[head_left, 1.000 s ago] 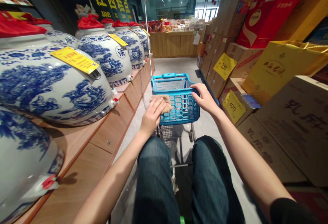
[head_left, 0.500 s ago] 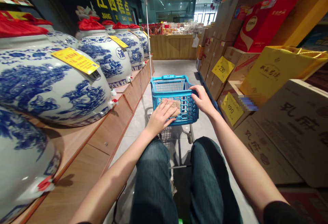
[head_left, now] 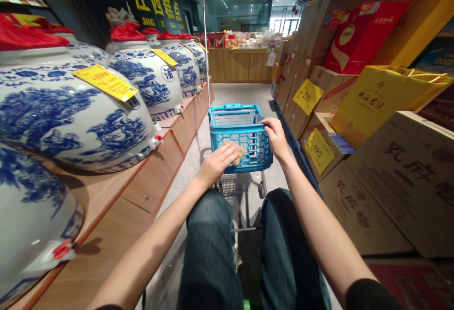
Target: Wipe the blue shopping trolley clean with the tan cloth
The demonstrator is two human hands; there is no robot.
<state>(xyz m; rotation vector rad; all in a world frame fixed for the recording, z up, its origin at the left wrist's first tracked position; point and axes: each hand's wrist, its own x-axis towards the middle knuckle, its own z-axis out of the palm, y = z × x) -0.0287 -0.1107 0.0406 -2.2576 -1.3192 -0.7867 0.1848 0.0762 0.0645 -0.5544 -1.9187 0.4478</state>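
Observation:
A blue plastic shopping basket (head_left: 234, 129) with honeycomb-patterned sides sits on a wheeled metal frame in front of my knees. My left hand (head_left: 218, 161) presses a tan cloth (head_left: 240, 155) against the near side of the basket, fingers held together over it. Most of the cloth is hidden under those fingers, with one end showing past the fingertips. On the right corner, my right hand (head_left: 275, 136) grips the basket's rim. Through the openings in its wall the basket shows no goods.
On the left, big blue-and-white jars (head_left: 67, 120) with red cloth tops and small taps line a wooden cabinet (head_left: 149, 191). Stacked cartons (head_left: 397, 172), a yellow gift bag (head_left: 376, 99) and a red box (head_left: 360, 35) crowd the right. A wooden counter (head_left: 241, 65) crosses the far end.
My left hand has slid slightly left with the cloth across the basket's near side, and the cloth is more bunched. My right hand still holds the rim.

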